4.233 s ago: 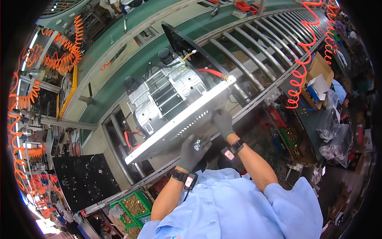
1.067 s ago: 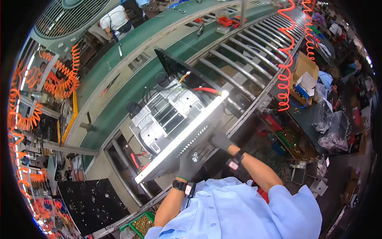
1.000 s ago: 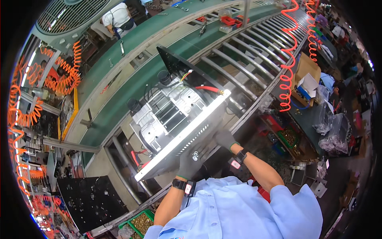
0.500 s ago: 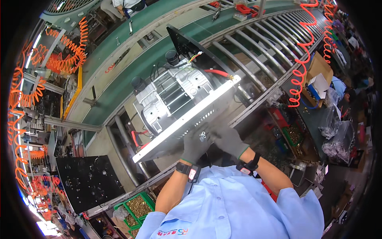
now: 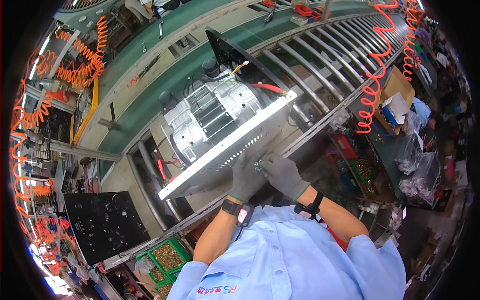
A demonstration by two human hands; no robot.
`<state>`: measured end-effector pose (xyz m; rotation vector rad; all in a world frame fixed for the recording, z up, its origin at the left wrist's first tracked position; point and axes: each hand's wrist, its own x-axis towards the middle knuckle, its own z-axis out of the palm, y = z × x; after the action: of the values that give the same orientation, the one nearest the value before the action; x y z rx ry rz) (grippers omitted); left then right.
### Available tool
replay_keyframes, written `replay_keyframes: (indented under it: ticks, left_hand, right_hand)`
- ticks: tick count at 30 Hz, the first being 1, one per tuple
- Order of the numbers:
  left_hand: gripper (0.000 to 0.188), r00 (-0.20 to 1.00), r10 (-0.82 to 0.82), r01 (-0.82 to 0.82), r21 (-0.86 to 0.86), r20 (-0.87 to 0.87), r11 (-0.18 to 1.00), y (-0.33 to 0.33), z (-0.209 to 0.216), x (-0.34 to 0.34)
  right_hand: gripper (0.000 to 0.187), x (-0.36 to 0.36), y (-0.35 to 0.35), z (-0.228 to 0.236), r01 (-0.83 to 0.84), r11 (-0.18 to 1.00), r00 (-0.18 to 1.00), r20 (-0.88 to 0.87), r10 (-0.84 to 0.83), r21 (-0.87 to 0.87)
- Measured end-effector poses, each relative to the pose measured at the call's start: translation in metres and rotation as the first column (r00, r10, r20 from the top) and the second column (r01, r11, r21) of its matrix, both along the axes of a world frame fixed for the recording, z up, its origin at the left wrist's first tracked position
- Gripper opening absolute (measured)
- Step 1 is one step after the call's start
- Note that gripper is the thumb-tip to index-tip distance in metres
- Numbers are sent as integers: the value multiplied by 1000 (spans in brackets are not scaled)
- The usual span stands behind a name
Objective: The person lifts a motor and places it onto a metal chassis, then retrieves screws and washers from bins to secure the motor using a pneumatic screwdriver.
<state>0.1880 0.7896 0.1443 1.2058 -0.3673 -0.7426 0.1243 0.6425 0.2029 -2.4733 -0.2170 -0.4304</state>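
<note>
- Nearest the camera is a light blue shirt, with both forearms reaching up from it.
- The left hand, in a grey glove with a black wristband below it, lies flat against the near face of the panel, fingers together and pointing up.
- The right hand, also gloved in grey and wearing a black wristband, is curled, its fingertips drawn together on small silvery parts at the panel's near edge, touching the left hand's fingers; what exactly they pinch is too small to tell.
- The panel is a long white metal plate with rows of small holes, tilted, running from lower left to upper right on the roller conveyor.
- Just behind the panel, fixed to it, sits a silver finned motor unit with red and black cables; a black plate stands upright at its far end.
- Lower left, green bins hold small brass-coloured parts, and a black perforated board lies beside them.
- To the right, an orange coiled hose hangs near a cardboard box and clear plastic bags.
- Farther off, a green belt runs behind the rollers, with more orange coils at the far left.
</note>
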Motion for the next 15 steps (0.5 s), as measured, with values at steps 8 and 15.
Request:
replay_keyframes:
  ticks: [8,15]
  left_hand:
    - [89,735,-182,-235,-497,-653,836,-2,10,-3]
    - [80,708,-261,-268,-591,-656,761,-8,10,-3]
  right_hand:
    - [24,-1,-3,-5,-122,993,992,-43,122,-2]
    - [19,-6,5,6,62,985,989,-139,-40,158]
